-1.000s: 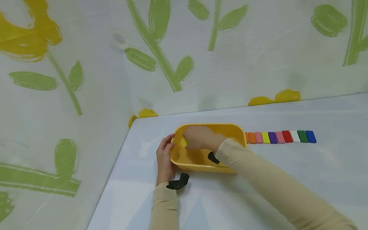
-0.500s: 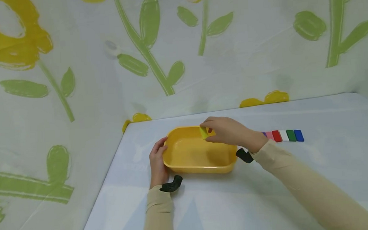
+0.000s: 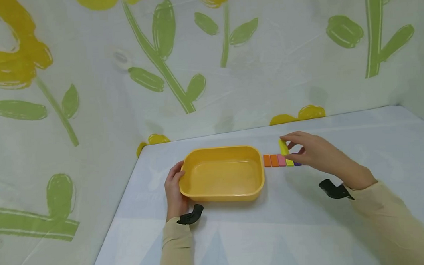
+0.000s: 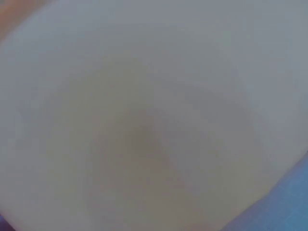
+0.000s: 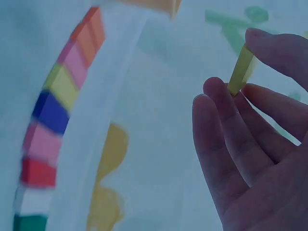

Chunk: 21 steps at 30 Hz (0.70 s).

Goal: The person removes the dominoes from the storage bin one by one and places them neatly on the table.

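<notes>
My right hand (image 3: 319,153) pinches a small yellow domino (image 3: 283,147) between thumb and fingertips, raised over the row on the table. In the right wrist view the domino (image 5: 241,70) stands on edge between the thumb and fingers. My left hand (image 3: 175,190) grips the left end of a yellow plastic basin (image 3: 222,196), fingers at its rim. Nothing lies inside the basin. A row of flat coloured dominoes (image 3: 274,160) runs rightward from beside the basin; part of it is hidden behind my right hand. The left wrist view is a pale blur.
In the right wrist view, orange, pink, yellow, purple, red, white and green dominoes (image 5: 42,147) lie side by side. A pale cloth covers the table (image 3: 239,235). Flower-printed fabric (image 3: 238,91) rises behind it and at the left.
My right hand has lifted the yellow domino out of the basin and carried it right, over the row. The left hand keeps its hold on the basin. The head view has shifted slightly.
</notes>
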{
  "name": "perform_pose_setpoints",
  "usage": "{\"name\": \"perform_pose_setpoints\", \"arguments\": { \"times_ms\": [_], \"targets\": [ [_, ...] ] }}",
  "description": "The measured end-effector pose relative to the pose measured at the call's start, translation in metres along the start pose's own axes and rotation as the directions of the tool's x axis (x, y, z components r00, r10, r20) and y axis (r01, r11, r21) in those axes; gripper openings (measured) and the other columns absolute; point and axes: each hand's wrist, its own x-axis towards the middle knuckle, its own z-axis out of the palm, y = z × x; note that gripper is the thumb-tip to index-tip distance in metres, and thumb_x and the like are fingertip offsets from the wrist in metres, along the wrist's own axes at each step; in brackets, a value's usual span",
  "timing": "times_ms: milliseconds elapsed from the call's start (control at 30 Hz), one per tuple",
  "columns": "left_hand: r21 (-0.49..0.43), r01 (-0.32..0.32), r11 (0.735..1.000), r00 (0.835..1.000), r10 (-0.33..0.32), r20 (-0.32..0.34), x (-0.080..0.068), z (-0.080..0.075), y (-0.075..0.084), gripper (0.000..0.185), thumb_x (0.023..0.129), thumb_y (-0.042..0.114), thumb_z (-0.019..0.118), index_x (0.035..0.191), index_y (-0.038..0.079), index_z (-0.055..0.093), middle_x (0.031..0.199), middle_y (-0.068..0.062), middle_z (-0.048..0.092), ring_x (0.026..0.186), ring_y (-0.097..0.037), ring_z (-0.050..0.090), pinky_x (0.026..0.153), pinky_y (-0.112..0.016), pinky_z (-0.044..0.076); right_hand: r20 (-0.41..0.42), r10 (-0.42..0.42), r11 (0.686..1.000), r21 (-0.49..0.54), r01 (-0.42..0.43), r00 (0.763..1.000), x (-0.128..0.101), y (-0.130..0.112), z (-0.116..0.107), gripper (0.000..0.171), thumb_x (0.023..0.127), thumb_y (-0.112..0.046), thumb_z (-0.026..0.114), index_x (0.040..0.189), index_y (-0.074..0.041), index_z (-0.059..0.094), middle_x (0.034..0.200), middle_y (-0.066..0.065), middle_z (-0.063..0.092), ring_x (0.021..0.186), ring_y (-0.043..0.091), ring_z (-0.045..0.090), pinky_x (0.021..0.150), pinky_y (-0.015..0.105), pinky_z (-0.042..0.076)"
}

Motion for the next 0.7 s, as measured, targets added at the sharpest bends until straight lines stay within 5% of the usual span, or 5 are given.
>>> {"name": "perform_pose_setpoints", "arguments": {
  "times_ms": [367,700],
  "targets": [
    [0.018,0.009,1.000,1.000,-0.009,-0.011,0.000,0.000,0.002,0.032,0.087,0.014,0.049,0.118,0.013,0.055,0.125,0.000,0.049,0.111,-0.020,0.049,0.091,-0.028,0.042,-0.095,0.107,0.993,-0.032,-0.110,0.990,-0.040,0.080,-0.016,0.055,0.082,-0.018,0.063,0.128,0.003,0.042,0.115,0.015,0.048,0.092,0.030,0.055,0.068,0.039,0.050],
    [0.024,0.021,1.000,1.000,-0.021,-0.007,0.000,0.002,0.000,0.032,0.088,0.013,0.049,0.120,0.011,0.054,0.127,-0.002,0.047,0.113,-0.022,0.047,0.091,-0.027,0.041,0.080,0.342,0.940,-0.025,-0.341,0.936,-0.060,0.134,-0.016,0.057,0.083,-0.025,0.058,0.129,0.003,0.038,0.118,0.025,0.042,0.099,0.037,0.046,0.077,0.054,0.042]
  ]
}}
